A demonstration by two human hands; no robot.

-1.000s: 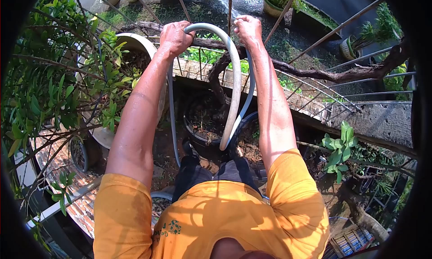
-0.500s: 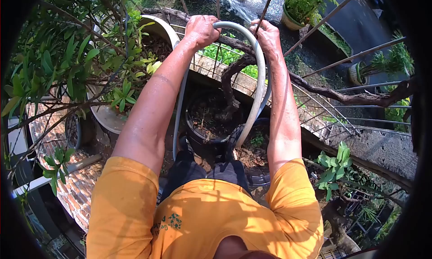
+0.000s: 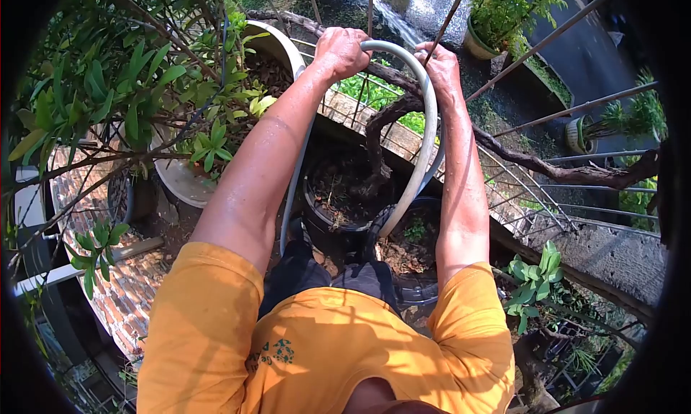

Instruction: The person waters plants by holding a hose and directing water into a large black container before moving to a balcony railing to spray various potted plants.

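A grey garden hose (image 3: 429,119) loops between my hands and hangs down toward the pots by my feet. My left hand (image 3: 341,52) is closed round one stretch of it, above the railing. Near the hose's far end, my right hand (image 3: 439,65) is closed on it, with its fingertips partly hidden by a railing bar. A jet of water (image 3: 396,21) sprays from that end, away and to the left over the railing. Below the loop stands a black pot (image 3: 313,198) of soil, from which a twisted trunk (image 3: 376,144) rises.
Metal railing bars (image 3: 536,45) fan out ahead, with a thick branch (image 3: 576,173) running along them. Leafy branches (image 3: 115,90) and a large white pot (image 3: 188,183) crowd my left side. A concrete ledge (image 3: 612,248) lies to the right. Potted plants (image 3: 481,43) stand beyond the railing.
The view has shifted slightly, so hands and surroundings appear a little further right. Both hands keep their hold on the hose, and water still sprays out.
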